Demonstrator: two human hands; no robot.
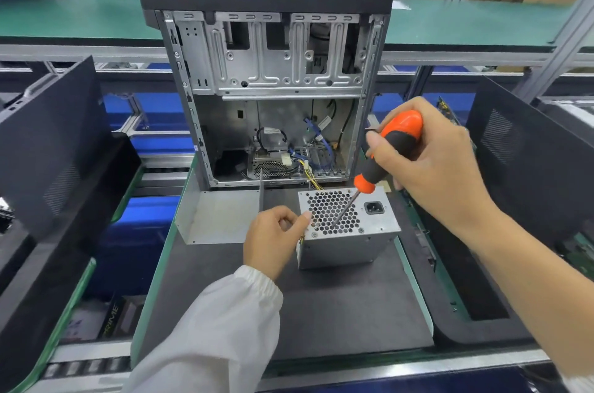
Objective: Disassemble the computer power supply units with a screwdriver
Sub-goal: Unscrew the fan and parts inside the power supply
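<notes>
Dark matting covered the surface point(337, 312), a green-edged workstation in a factory hall with cartons and shelving behind. A stripped computer case point(270, 87) stood upright at the far edge of the mat, loose cables visible in its lower bay. The power supply point(347, 228) sat on the mat just in front of the case, its perforated vent face and socket turned upward, its yellow wires running back toward the case. The right hand point(430, 167) gripped the orange-and-black handle of a screwdriver point(385, 154), fingers curled fully round it. The tool's long axis sloped down and to the left from that hand, and the tip rested on or just above the vent grille near the front edge; actual contact could not be confirmed. The left hand point(273, 238) lay against the unit's left upper corner, fingers loosely curled, the forefinger touching the edge of the vent face; whether it pinched anything could not be determined. A small screw head point(314, 235) showed at the front left corner of the face, just beside the tip and between the two hands. In the inspector's judgement, the coming move depended on bringing the tip a short way left onto that screw while the left hand steadied the casing.
</notes>
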